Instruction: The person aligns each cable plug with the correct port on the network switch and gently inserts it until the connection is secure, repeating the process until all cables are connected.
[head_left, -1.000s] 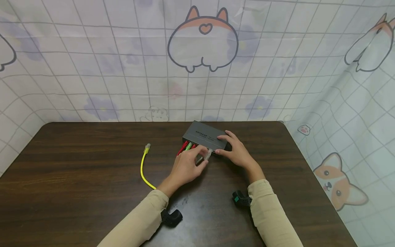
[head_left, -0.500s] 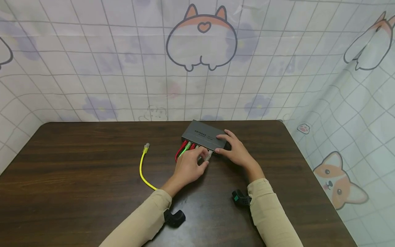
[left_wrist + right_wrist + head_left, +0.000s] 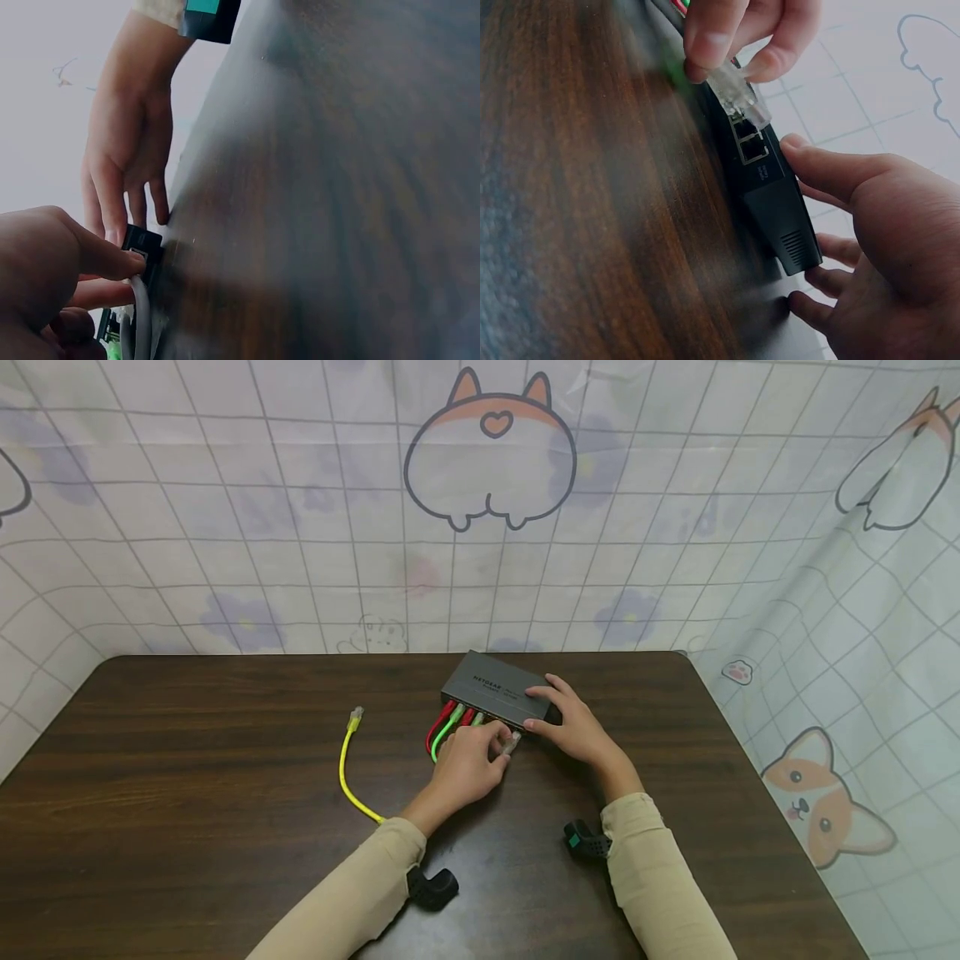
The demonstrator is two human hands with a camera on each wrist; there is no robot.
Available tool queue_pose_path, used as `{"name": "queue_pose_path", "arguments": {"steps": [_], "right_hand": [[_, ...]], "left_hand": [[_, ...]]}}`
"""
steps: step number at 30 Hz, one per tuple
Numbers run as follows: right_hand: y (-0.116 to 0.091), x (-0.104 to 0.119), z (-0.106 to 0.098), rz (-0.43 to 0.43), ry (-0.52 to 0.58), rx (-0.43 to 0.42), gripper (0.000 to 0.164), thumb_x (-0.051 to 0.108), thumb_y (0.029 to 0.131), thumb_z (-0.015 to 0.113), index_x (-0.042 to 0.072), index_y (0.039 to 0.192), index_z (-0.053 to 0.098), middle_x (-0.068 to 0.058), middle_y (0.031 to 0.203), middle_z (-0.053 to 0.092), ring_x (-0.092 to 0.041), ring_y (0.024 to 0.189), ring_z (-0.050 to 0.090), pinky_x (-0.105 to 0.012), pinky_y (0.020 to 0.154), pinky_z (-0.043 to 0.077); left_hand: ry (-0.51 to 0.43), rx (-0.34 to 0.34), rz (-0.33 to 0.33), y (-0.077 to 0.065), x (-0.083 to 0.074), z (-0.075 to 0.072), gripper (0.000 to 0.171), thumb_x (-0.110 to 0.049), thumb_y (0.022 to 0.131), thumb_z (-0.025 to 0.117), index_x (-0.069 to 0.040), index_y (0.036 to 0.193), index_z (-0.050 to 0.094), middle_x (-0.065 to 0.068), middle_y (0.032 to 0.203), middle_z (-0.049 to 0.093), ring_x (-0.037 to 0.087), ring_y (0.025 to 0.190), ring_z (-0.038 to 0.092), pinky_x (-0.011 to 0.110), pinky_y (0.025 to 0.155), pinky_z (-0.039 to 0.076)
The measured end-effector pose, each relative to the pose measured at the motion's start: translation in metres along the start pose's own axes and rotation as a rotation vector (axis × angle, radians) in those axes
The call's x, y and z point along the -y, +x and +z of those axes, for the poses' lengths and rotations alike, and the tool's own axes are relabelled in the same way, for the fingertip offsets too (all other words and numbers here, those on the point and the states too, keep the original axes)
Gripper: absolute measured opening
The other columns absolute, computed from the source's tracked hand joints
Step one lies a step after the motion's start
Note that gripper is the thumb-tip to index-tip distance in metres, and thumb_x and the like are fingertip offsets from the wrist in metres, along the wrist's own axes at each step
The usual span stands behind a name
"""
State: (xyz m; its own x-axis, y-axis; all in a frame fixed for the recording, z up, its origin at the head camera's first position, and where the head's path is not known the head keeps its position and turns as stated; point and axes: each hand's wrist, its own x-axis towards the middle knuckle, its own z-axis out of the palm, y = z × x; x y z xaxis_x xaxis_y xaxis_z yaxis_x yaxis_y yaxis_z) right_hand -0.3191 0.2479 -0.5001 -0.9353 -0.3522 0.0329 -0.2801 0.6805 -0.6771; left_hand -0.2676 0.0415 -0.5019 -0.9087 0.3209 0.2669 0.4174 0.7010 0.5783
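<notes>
A dark grey network switch [image 3: 491, 683] lies at the back of the table. My right hand [image 3: 576, 731] holds its right end, thumb at the port-side edge and fingers spread over the casing. With thumb and fingertips, my left hand [image 3: 467, 762] pinches the clear plug [image 3: 739, 97] of an Ethernet cable close in front of the ports. A grey cable [image 3: 140, 315] runs back from the left fingers. Two dark ports [image 3: 748, 139] show beside the plug in the right wrist view. Red cables [image 3: 435, 727] and green cables [image 3: 446, 732] sit plugged in to the left.
A yellow Ethernet cable [image 3: 345, 768] curves over the brown table [image 3: 187, 793] left of the hands, its clear plug facing the back. The left forearm hides its other end. A patterned curtain [image 3: 300, 527] hangs behind the table and along its right side.
My left hand has shifted slightly right with the clear plug, uncovering more of the red and green cables. My right hand and the switch stay nearly in place.
</notes>
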Motion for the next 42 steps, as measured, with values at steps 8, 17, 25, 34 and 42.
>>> {"name": "queue_pose_path", "arguments": {"steps": [8, 17, 25, 34, 42], "right_hand": [[-0.002, 0.0, -0.001, -0.01, -0.003, -0.006, 0.054, 0.03, 0.093, 0.064, 0.013, 0.141, 0.047, -0.018, 0.16, 0.016, -0.043, 0.145, 0.023, -0.064, 0.109, 0.027], [-0.003, -0.002, 0.0, -0.033, -0.012, -0.009, 0.055, 0.028, 0.093, 0.065, 0.012, 0.142, 0.046, -0.021, 0.16, 0.016, -0.045, 0.144, 0.022, -0.066, 0.108, 0.027], [-0.003, -0.002, -0.001, -0.025, -0.001, -0.007, 0.054, 0.029, 0.093, 0.064, 0.013, 0.142, 0.046, -0.019, 0.16, 0.016, -0.044, 0.145, 0.021, -0.065, 0.109, 0.026], [-0.001, 0.0, -0.004, -0.017, 0.003, -0.003, 0.055, 0.03, 0.092, 0.065, 0.013, 0.141, 0.046, -0.019, 0.16, 0.016, -0.044, 0.145, 0.022, -0.065, 0.109, 0.026], [0.0, 0.0, -0.006, 0.006, 0.024, 0.024, 0.054, 0.031, 0.093, 0.064, 0.014, 0.142, 0.046, -0.017, 0.161, 0.015, -0.042, 0.146, 0.02, -0.064, 0.109, 0.026]], "left_hand": [[0.025, -0.002, -0.017, 0.004, 0.001, 0.006, 0.017, -0.014, 0.08, 0.076, -0.018, 0.095, 0.069, -0.007, 0.075, 0.07, 0.01, 0.065, 0.063, 0.023, 0.052, 0.042], [0.054, 0.01, -0.048, 0.01, -0.003, 0.008, 0.016, -0.015, 0.079, 0.075, -0.018, 0.094, 0.07, -0.01, 0.07, 0.067, 0.008, 0.06, 0.059, 0.023, 0.049, 0.039], [0.082, 0.029, -0.069, 0.013, -0.008, 0.008, 0.014, -0.015, 0.079, 0.073, -0.017, 0.092, 0.07, -0.009, 0.067, 0.066, 0.01, 0.059, 0.058, 0.024, 0.048, 0.039], [0.107, 0.034, -0.096, 0.016, -0.015, 0.007, 0.014, -0.015, 0.079, 0.073, -0.018, 0.092, 0.07, -0.009, 0.065, 0.063, 0.011, 0.058, 0.056, 0.026, 0.048, 0.039], [0.096, 0.033, -0.086, 0.017, -0.016, 0.007, 0.015, -0.014, 0.079, 0.075, -0.018, 0.093, 0.071, -0.009, 0.065, 0.062, 0.011, 0.059, 0.055, 0.025, 0.048, 0.039]]}}
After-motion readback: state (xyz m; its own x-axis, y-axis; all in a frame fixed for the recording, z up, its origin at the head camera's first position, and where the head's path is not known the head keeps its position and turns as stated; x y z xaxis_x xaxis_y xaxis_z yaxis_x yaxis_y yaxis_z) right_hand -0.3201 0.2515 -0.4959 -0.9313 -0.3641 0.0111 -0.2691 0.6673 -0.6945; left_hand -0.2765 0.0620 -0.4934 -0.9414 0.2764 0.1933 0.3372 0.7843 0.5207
